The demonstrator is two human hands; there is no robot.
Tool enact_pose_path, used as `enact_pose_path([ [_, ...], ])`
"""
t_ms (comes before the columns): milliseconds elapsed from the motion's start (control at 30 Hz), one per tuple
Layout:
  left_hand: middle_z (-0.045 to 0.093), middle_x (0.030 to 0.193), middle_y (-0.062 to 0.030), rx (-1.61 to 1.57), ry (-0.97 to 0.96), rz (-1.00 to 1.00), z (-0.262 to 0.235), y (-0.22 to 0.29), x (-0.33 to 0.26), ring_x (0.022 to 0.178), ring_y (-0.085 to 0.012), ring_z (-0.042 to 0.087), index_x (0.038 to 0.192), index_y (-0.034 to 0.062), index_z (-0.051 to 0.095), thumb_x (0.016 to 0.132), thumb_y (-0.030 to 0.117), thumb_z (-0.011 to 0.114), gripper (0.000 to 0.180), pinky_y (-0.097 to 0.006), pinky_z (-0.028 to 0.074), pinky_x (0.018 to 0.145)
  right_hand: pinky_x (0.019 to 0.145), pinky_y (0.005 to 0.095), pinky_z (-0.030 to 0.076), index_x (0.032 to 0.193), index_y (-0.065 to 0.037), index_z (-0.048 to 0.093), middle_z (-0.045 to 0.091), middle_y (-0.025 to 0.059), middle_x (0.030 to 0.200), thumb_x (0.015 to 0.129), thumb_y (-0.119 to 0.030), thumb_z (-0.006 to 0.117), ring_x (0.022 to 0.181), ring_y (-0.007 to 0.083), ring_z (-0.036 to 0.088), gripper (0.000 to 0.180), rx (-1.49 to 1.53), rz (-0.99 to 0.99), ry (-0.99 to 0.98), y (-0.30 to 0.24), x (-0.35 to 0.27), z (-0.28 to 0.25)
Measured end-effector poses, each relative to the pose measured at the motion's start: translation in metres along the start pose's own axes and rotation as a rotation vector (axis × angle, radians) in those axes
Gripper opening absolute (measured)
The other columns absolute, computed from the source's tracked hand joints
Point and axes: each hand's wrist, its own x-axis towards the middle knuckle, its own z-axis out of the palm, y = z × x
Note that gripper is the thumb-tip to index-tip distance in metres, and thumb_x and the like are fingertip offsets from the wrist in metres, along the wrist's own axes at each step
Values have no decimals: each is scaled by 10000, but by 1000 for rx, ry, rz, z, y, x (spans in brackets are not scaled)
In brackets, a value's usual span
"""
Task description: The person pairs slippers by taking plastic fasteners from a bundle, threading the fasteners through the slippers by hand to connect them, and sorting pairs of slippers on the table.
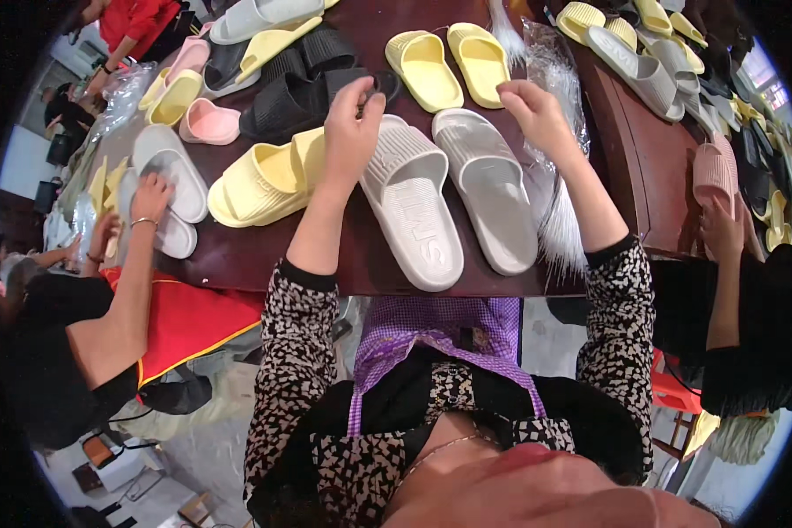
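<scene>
A pair of grey slide slippers (418, 211) lies on the dark red table in front of me, toes pointing away. My left hand (352, 132) hovers by the toe of the left grey slipper, fingers curled toward the thumb, over the edge of some black slippers (295, 97). Beyond the toe of the right grey slipper (495, 198) is my right hand (539, 114), thumb and fingers drawn together. Whatever either hand may pinch is too small to make out. A yellow pair (424, 70) sits just past the grey one.
Yellow slippers (268, 180) lie to the left, and a bundle of white strands in clear plastic (559, 220) to the right. At far left a co-worker's hand (152, 195) touches light grey slippers; at right another hand (722, 227) holds a pink slipper (715, 172). More slippers are heaped behind.
</scene>
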Motion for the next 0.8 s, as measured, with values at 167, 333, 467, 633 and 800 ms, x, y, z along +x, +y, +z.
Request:
enact_pose_path([
  [167, 605, 994, -143, -122, 41, 0, 2, -10, -24, 844, -219, 607, 1060, -23, 586, 862, 148, 581, 261, -299, 487, 742, 750, 327, 484, 1042, -10, 633, 671, 155, 904, 855, -222, 583, 804, 233, 636, 288, -86, 24, -57, 22, 12, -9],
  [333, 618, 1002, -98, -105, 34, 14, -9, 19, -39, 886, -161, 595, 1063, -7, 584, 894, 137, 556, 224, -274, 478, 781, 754, 337, 484, 1057, -27, 634, 672, 155, 916, 851, -227, 581, 828, 240, 641, 292, -219, -102, -84, 3, 55, -7],
  [467, 612, 995, -128, -101, 54, 171, -11, 45, -38, 859, -200, 611, 1033, -10, 588, 885, 122, 549, 203, -287, 488, 747, 769, 359, 485, 1081, -50, 631, 665, 174, 935, 854, -229, 562, 831, 279, 644, 297, -464, -190, -84, -19, 93, -24],
  [633, 585, 977, -165, -187, 71, 283, -9, 76, -27, 923, -323, 568, 1007, -16, 574, 829, 77, 548, 203, -379, 468, 804, 719, 379, 480, 958, -65, 676, 658, 165, 849, 830, -278, 579, 780, 304, 633, 267, -868, -172, 193, -32, 123, -37],
  [800, 579, 992, -177, -117, 27, 266, -6, 78, -16, 910, -330, 573, 1021, -30, 571, 844, 77, 522, 212, -385, 476, 790, 661, 444, 466, 812, -11, 656, 640, 195, 795, 813, -239, 555, 757, 354, 618, 249, -606, -12, 315, -22, 138, -66],
])
